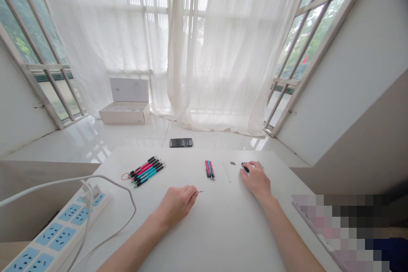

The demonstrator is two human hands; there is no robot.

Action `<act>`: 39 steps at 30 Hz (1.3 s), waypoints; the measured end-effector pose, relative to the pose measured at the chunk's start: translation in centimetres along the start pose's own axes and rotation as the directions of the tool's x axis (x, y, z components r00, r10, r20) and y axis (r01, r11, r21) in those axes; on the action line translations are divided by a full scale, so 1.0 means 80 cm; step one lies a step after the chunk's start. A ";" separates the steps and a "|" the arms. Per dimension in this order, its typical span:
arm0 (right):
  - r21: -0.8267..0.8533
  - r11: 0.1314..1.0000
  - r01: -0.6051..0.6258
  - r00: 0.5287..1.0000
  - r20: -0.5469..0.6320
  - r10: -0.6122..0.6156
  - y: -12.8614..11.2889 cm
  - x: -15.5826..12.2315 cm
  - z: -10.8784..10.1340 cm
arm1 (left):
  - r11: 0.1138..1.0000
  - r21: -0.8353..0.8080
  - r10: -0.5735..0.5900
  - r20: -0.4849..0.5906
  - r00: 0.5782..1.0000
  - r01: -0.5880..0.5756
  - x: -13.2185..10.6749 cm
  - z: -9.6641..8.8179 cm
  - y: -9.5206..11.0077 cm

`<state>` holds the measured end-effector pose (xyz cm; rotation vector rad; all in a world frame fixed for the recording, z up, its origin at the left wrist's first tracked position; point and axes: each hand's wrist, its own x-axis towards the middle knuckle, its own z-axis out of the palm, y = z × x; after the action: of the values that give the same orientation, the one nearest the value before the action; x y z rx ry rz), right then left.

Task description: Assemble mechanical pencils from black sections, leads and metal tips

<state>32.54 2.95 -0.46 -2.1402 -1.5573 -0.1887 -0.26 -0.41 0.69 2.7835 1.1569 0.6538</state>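
Note:
My left hand [181, 204] is closed around a thin pen refill [200, 191]; its narrow tip sticks out past the fingertips, and most of its length is hidden in the hand. Farther right, my right hand [257, 180] pinches at a black pen part [245, 168], with thumb and index finger on either side. More small pieces [261, 164] show partly behind that hand. Between the hands lie several pink and blue pen barrels [209, 170], two thin clear-white rods [226, 171] and a little cluster of small dark pieces [233, 163].
Several pink, blue and black pens [148, 171] lie side by side at left, near an orange rubber band [125, 176]. A power strip [60, 231] with a white cable [134, 204] takes up the left edge. Beyond the table are a phone [181, 143] and an open white box [124, 112].

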 end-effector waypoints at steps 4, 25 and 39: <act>0.279 0.953 0.117 0.993 -0.055 -0.105 -0.025 -0.005 -0.015 | 1.000 0.000 0.000 0.005 1.000 0.000 0.001 0.001 0.001; 0.306 0.904 0.300 0.948 0.006 -0.317 -0.056 -0.029 -0.005 | 0.993 0.077 -0.094 0.041 0.995 0.091 0.001 0.002 0.000; -0.080 0.987 0.141 0.987 0.089 -0.134 -0.028 -0.001 0.024 | 0.996 -0.002 -0.089 0.047 0.995 0.089 -0.001 -0.004 0.004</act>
<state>30.11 4.26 -1.51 -2.1304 -1.7772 -0.2186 -0.22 -0.71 1.07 2.7106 1.2604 0.5792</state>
